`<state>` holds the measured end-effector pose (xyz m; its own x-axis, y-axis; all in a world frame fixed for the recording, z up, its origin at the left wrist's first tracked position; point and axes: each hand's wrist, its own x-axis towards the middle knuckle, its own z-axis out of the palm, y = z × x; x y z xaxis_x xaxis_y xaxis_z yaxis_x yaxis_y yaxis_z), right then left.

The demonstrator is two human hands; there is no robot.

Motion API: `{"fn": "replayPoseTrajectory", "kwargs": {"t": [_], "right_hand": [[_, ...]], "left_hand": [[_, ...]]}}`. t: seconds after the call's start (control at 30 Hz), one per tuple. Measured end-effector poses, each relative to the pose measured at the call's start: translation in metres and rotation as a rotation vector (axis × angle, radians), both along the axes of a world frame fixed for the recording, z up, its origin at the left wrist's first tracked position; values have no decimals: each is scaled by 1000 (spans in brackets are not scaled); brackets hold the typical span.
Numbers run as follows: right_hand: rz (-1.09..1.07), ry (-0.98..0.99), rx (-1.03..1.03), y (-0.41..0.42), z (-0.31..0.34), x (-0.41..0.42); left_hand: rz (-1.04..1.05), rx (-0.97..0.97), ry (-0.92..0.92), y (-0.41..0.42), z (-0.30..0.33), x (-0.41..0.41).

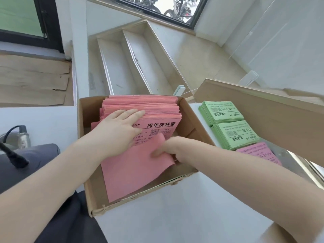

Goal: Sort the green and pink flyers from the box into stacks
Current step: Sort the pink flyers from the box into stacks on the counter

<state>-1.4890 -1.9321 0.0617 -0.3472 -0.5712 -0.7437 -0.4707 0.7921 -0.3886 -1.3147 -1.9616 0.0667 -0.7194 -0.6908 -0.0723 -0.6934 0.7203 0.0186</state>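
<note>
Two hands in box point(84, 155) | left hand point(115, 132) flat on pink flyers point(157, 109) | right hand point(168, 148) seemingly pinching blank-backed pink sheet point(136, 172)

Daylit stairwell corner beneath a dark-framed window point(157, 7).

White steps with pale beige edging point(122, 67) dropping away below that window; white walls on both sides of it; clear acrylic panels point(254, 55) leaning to its lower right; brown paper sheets point(33, 81) spread on the floor to its lower left, under a second dark-framed pane point(21, 16); white tabletop point(184, 207) nearest the camera.
</note>
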Motion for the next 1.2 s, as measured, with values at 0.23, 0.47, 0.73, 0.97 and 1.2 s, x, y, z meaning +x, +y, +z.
{"fn": "replayPoseTrajectory", "kwargs": {"t": [0.23,0.47,0.73,0.97,1.2], "right_hand": [[-581,-538,-80,-3,22,-35],[-643,-588,-339,4,40,-35],[480,514,-905,18,30,-51],[989,854,-1192,-13,-4,-42],[1047,994,-1323,-14,-8,-48]], "left_hand": [[36,148,92,12,14,-2],[-17,-203,340,-7,-6,-5],[20,-309,309,-12,-11,-16],[96,-215,430,-5,-11,-5],[58,-315,484,-4,-14,-3]]}}
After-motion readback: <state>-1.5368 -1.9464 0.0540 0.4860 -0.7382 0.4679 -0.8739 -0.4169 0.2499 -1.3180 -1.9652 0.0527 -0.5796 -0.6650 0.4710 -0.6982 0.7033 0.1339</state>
